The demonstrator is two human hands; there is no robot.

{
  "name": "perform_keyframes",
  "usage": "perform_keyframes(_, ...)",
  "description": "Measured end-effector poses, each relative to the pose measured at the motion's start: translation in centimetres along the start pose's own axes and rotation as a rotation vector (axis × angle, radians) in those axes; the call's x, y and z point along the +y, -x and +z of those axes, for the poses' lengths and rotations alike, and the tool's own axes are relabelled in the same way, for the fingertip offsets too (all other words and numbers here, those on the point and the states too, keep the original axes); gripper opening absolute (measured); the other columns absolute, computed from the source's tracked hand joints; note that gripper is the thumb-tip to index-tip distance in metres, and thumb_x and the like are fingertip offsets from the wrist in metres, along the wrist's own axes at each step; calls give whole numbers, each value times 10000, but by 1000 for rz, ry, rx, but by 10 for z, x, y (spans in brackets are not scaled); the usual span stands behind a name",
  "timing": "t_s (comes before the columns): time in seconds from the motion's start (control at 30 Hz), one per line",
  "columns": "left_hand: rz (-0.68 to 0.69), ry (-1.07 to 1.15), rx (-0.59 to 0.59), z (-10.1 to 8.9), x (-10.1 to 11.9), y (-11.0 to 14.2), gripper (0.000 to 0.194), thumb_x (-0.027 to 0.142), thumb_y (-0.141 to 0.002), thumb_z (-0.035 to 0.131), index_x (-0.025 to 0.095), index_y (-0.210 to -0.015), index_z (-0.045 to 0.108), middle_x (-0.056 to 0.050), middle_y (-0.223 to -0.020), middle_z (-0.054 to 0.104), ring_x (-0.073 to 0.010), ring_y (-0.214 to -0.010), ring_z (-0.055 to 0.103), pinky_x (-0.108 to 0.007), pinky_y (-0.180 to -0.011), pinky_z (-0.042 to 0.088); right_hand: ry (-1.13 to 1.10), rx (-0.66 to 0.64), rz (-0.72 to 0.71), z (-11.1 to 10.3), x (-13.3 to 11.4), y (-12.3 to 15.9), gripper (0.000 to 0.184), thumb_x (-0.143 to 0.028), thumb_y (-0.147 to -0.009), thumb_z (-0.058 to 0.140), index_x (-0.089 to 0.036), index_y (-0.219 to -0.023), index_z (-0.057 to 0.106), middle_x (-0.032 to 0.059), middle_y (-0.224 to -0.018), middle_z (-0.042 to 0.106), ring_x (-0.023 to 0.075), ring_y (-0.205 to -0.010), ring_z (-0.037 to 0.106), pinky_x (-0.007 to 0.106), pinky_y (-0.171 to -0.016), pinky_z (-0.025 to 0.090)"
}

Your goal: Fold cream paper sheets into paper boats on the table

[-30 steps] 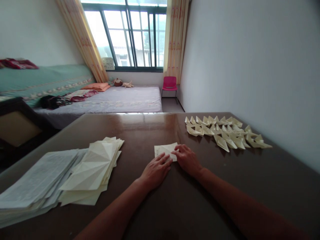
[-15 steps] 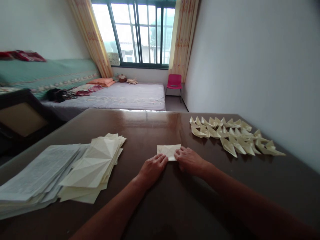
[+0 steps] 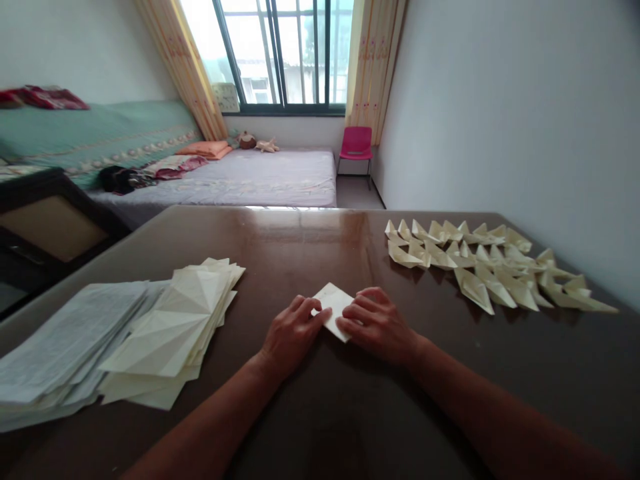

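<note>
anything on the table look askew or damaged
The cream paper pile on the left looks askew: its sheets fan out, corners jutting unevenly. Nothing looks spilled, and the folded paper at the fingers shows no obvious tear.

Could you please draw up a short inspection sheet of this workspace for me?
Surface: brown, glossy table, reflecting light toward its far edge.
Job's things: small folded paper between the hands, one corner toward the person; folded paper boats grouped at far right; creased cream sheets at left, overlapping a pile of greyish sheets.
Clutter: dark bundled cloth on the bed, beyond the table.
Hands: left hand and right hand both touch the folded paper, fingers bent; how firmly they grip is unclear.
Cables: nothing seen.
Surroundings: pink chair beside the bed, window behind, pale wall at right.
</note>
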State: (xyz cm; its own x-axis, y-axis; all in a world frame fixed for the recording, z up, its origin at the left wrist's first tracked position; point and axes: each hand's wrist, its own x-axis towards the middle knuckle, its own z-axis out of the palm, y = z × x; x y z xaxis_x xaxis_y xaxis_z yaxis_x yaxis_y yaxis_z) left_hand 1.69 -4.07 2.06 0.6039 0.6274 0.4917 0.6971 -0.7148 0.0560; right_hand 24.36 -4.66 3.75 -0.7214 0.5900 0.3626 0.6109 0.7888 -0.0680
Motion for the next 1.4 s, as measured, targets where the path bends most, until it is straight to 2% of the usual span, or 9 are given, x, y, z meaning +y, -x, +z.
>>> perform_keyframes(0.1,-2,65,-20,0,-1,1,286,234,-955,408,245,-1159,607,-40,-951,604,-145,-867,545,-239,-735,503,-45,-48,-54,-6,-7,-1,253,-264,-949,418,-261,-1095,624,43,-953,668,180,-935,540,376,-956,312)
perform_keyframes(0.23,-40,124,-7,4,-2,0,304,244,-970,365,243,-1170,593,-34,-1003,586,-136,-929,550,-246,-809,506,-225,-33,-24,-6,9,0,287,-259,-878,520,-231,-1147,616,67,-1126,650,198,-1069,526,361,-950,352)
perform_keyframes(0.37,-86,164,-140,5,-1,-3,310,253,-967,358,218,-1150,606,-46,-1044,592,-138,-950,561,-246,-832,506,-494,-90,48,-7,25,1,205,-218,-829,578,-231,-1003,687,46,-1052,692,169,-1013,577,330,-937,402)
perform_keyframes(0.57,42,205,-300,-7,-7,1,350,155,-905,427,291,-1147,640,-23,-1131,641,-191,-1078,515,-337,-940,469,-719,-251,124,-8,33,3,242,-374,-878,560,-188,-865,714,43,-886,697,152,-900,571,267,-827,440)
perform_keyframes(0.73,9,294,-351,-18,-18,0,384,115,-862,425,309,-1055,694,24,-1128,672,-173,-1019,539,-308,-897,491,-651,-174,423,8,32,4,406,-436,-914,459,-151,-639,547,-36,-605,499,84,-567,417,199,-545,325)
perform_keyframes(0.9,-7,357,-352,-19,-21,-2,414,82,-810,448,298,-1057,700,11,-1123,669,-175,-1026,537,-308,-940,474,-357,-7,655,25,19,-3,330,-401,-914,439,-185,-667,476,-36,-569,484,101,-534,438,226,-546,274)
perform_keyframes(1.13,-55,294,-316,-19,-18,0,388,77,-769,477,269,-1021,701,-6,-1102,655,-182,-1037,532,-303,-928,485,-38,-39,663,27,10,-9,226,-350,-916,427,-211,-754,500,-1,-731,635,139,-631,557,261,-566,244)
perform_keyframes(1.3,-71,170,-341,-25,-11,1,273,129,-821,493,261,-949,695,-21,-1002,651,-183,-952,563,-307,-810,523,3,-70,629,26,10,-12,197,-342,-915,441,-216,-783,516,-2,-812,651,140,-699,576,258,-582,258)
perform_keyframes(1.4,-118,99,-263,-24,-4,0,242,160,-872,467,239,-911,692,-36,-938,655,-176,-900,586,-308,-773,538,2,-80,617,26,10,-13,190,-330,-920,436,-216,-794,521,0,-821,648,137,-715,576,253,-591,271)
